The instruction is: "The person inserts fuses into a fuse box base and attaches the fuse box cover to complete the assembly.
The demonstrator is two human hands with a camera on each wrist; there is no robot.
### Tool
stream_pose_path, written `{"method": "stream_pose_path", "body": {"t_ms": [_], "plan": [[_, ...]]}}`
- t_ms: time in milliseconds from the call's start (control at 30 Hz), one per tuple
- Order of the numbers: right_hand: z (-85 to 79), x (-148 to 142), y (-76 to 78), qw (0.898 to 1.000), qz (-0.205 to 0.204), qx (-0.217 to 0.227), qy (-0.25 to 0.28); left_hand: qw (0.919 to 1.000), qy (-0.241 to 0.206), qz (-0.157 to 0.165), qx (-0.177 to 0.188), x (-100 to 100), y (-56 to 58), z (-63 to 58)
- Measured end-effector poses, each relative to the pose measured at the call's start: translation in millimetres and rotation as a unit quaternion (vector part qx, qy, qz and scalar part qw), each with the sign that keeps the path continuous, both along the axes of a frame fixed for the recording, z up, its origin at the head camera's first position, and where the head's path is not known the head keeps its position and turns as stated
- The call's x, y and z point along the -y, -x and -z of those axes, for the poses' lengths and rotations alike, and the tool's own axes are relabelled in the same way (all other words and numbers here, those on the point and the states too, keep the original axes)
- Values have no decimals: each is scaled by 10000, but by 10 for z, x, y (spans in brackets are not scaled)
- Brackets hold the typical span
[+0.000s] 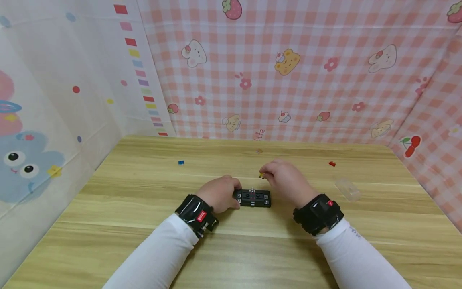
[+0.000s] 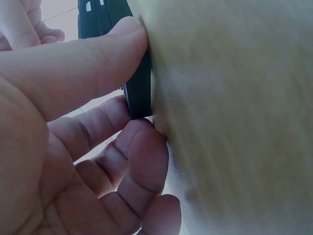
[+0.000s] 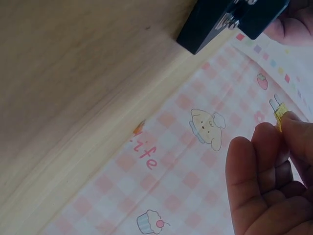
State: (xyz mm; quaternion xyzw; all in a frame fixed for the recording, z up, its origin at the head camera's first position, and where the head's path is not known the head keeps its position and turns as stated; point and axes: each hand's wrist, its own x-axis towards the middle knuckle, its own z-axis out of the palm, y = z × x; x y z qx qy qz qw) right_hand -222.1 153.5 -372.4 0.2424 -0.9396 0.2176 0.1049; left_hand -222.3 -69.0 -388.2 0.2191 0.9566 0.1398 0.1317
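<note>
My left hand (image 1: 221,194) grips the left end of a black fuse holder (image 1: 252,198) with metal terminals, which lies on the table. In the left wrist view the thumb is on one side of the black holder (image 2: 139,93) and curled fingers are on the other. Above the holder's right end, my right hand (image 1: 288,182) pinches a small yellow blade fuse (image 1: 261,176) between thumb and fingertips. The right wrist view shows the yellow fuse (image 3: 280,111) with its two metal prongs pointing away from the fingers.
A blue fuse (image 1: 181,162) lies at the back left of the wooden table (image 1: 231,257). A small orange piece (image 1: 259,151) lies at the back middle, and a red fuse (image 1: 332,163) at the back right. Near the red one is a clear plastic box (image 1: 348,189). Patterned cloth walls surround the table.
</note>
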Motion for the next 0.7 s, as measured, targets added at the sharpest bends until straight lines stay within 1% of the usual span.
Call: {"method": "stream_pose_path", "body": {"t_ms": [167,367,700], "plan": [[1,44,-36,9998,-101,-145,-54,10000,3,22,-35,-5,-5,-4],[-1,98,-69,9997,-147,1,-203,10000,-16,43,-57,-6,-10,-7],[75,195,-100,9979,-526,-61,-385,9999,-16,42,-106,-3,5,18]]}}
